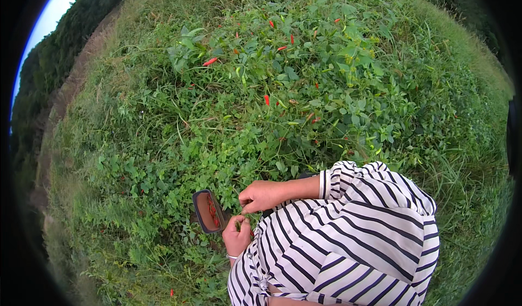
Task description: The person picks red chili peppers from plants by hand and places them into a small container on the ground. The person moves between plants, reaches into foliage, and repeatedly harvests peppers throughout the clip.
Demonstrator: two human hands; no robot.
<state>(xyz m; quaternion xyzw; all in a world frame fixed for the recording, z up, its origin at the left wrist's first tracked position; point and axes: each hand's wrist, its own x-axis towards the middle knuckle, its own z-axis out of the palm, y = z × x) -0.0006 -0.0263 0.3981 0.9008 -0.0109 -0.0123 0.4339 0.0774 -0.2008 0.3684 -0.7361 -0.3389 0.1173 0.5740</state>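
Observation:
My right hand reaches in from the right, its fingers curled down towards my left hand, which wears a white bracelet. The fingertips of both hands meet or nearly meet. Something small and greenish shows at the left fingers, too little to name. A bit of red shows beside the left hand, partly hidden by it. Just left of the hands is a tilted rectangular container with a dark rim and brown inner walls. Slim red chili peppers lie along one side of it.
Dense chili plants and weeds surround me. Ripe red chilies and green chilies hang ahead and to my right. Tall grass grows near my back. Dark trees stand at the far edge.

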